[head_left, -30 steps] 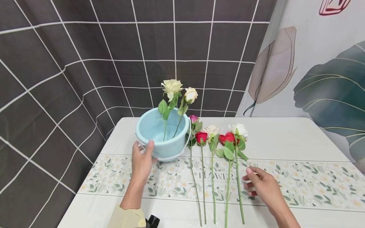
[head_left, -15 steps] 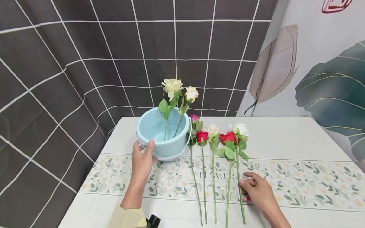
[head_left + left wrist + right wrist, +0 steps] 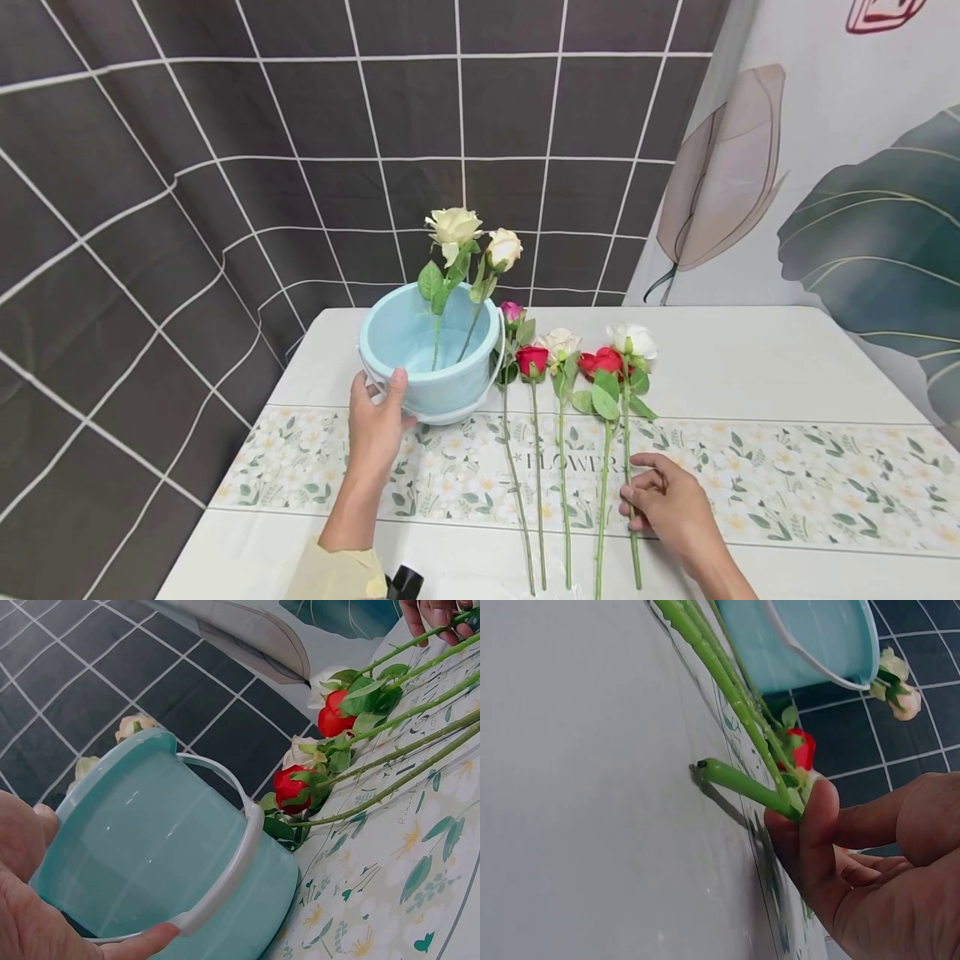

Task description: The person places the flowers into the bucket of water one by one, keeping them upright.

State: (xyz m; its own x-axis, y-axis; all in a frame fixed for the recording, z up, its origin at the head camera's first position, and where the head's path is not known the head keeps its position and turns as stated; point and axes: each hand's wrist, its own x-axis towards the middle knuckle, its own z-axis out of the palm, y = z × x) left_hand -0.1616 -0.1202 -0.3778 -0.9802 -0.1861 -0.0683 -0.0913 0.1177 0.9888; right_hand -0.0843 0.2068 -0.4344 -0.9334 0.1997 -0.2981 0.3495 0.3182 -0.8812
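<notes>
My left hand holds the light blue bucket at its near left side, thumb close under the rim. Two cream roses stand in the bucket, leaning on its far right side. At the right, my right hand pinches the green stem of a white rose, the rightmost in a row on the table. In the right wrist view the stem's cut end sticks out past my thumb and finger. Left of it lie two red roses, a pale pink rose and a magenta rose, stems toward me.
The white table carries a printed floral band across its middle. The bucket's white handle hangs down at its side. Behind stands a dark grid-patterned backdrop, with a leaf-print curtain at the right.
My right hand has moved left to the rightmost stem and now pinches it. My left hand and the bucket have stayed in place.
</notes>
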